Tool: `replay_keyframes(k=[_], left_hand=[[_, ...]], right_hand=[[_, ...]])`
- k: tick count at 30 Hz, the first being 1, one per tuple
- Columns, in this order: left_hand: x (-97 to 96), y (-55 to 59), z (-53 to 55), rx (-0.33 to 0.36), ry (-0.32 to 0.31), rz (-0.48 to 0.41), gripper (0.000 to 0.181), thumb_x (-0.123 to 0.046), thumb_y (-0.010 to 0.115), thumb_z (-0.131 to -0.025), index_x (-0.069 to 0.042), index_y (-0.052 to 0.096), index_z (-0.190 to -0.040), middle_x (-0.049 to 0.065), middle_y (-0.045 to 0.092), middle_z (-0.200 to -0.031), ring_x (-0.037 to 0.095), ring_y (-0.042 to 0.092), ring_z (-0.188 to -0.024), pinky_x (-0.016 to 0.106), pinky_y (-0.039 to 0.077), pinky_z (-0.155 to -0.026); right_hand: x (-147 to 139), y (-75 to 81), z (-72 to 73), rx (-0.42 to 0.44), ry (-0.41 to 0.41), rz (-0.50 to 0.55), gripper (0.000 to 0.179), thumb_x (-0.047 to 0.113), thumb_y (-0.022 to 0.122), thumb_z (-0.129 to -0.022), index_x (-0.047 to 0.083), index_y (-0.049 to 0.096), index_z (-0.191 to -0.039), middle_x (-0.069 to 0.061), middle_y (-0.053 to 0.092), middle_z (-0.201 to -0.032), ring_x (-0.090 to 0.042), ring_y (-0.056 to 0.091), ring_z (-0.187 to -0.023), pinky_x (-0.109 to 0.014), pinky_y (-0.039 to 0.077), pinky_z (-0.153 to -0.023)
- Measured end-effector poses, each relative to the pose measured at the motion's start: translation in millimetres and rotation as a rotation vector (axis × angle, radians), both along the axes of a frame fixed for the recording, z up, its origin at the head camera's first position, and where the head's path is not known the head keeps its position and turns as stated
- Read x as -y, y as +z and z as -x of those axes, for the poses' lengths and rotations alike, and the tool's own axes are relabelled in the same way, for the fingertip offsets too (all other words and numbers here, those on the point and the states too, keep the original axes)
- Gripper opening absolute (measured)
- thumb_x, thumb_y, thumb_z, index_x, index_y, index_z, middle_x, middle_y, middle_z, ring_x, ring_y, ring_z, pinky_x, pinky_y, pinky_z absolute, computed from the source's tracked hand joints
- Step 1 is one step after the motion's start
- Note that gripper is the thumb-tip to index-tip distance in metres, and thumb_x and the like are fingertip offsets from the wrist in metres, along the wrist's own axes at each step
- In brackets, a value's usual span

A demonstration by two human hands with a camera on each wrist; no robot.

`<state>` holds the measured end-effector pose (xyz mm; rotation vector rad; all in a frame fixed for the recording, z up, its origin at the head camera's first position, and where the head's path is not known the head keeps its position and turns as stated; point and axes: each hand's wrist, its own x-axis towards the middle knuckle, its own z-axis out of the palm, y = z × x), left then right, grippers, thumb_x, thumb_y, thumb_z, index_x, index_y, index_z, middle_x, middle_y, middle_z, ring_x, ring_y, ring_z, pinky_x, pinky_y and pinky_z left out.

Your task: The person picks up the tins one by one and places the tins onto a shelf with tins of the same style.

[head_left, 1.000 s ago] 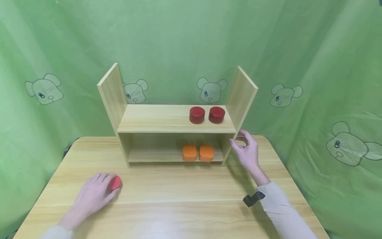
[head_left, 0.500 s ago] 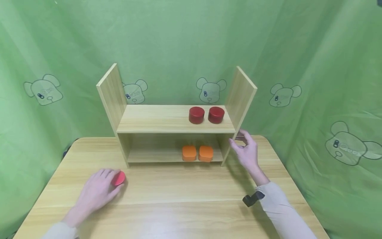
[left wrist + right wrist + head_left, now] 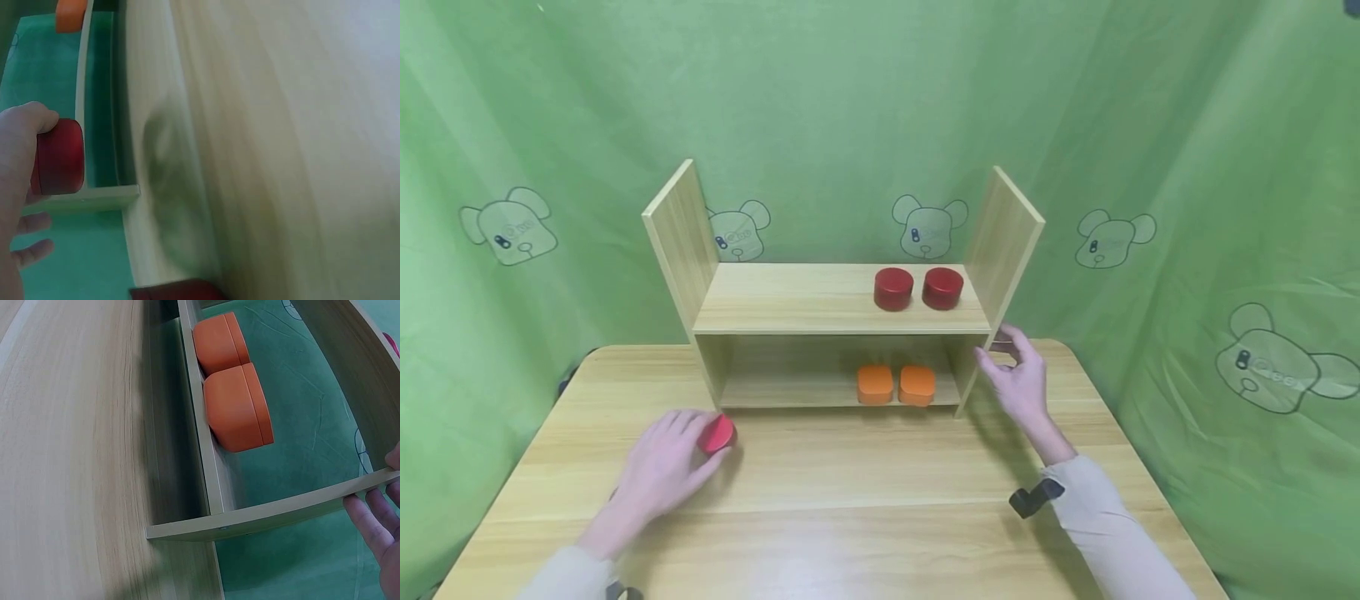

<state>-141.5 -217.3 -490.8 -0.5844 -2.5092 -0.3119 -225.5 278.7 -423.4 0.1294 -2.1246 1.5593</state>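
In my left hand (image 3: 662, 467) I hold a round red tin (image 3: 718, 434), pinched between thumb and fingers. It is off the table, in front of the left end of a small two-tier wooden shelf (image 3: 782, 300); the left wrist view shows the tin (image 3: 60, 156) from the side. My right hand (image 3: 1021, 379) grips the shelf's right side panel (image 3: 294, 503), with fingers on its outer face. Two dark red round tins (image 3: 893, 289) stand at the right of the upper tier. Below them, two orange rounded-square tins (image 3: 876, 385) sit on the lower tier.
Another red thing (image 3: 181, 291), partly cut off, lies on the wooden table (image 3: 850, 525) beneath my left arm. Side panels rise above both ends of the upper tier. A green curtain (image 3: 835, 125) hangs behind and on both sides.
My left hand has moved right and forward toward the shelf, carrying the red tin, which has tilted. The right hand stays on the side panel.
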Motion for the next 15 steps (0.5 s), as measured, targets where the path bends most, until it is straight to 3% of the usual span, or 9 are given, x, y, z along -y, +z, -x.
replay_keyframes(k=[8,15], left_hand=[[-9.9,8.5,9.2,-0.048,-0.033,-0.015,0.062,-0.032,0.088,-0.075,-0.002,0.07,-0.127,0.015,0.075,-0.11,0.032,0.069,-0.1,0.048,0.062,-0.082],[-24.0,20.3,13.8,-0.033,-0.034,-0.043,0.062,-0.034,0.088,-0.077,-0.003,0.07,-0.128,0.015,0.075,-0.116,0.032,0.069,-0.102,0.049,0.063,-0.084]], right_hand=[[-6.7,-9.4,6.9,-0.034,0.015,-0.021,0.046,-0.008,0.077,-0.088,-0.002,0.066,-0.132,0.025,0.066,-0.102,0.006,0.066,-0.092,-0.011,0.06,-0.068],[-7.1,-9.6,6.5,-0.038,0.021,-0.02,0.045,-0.008,0.075,-0.089,-0.005,0.064,-0.133,0.024,0.066,-0.104,0.007,0.065,-0.093,-0.011,0.061,-0.069]])
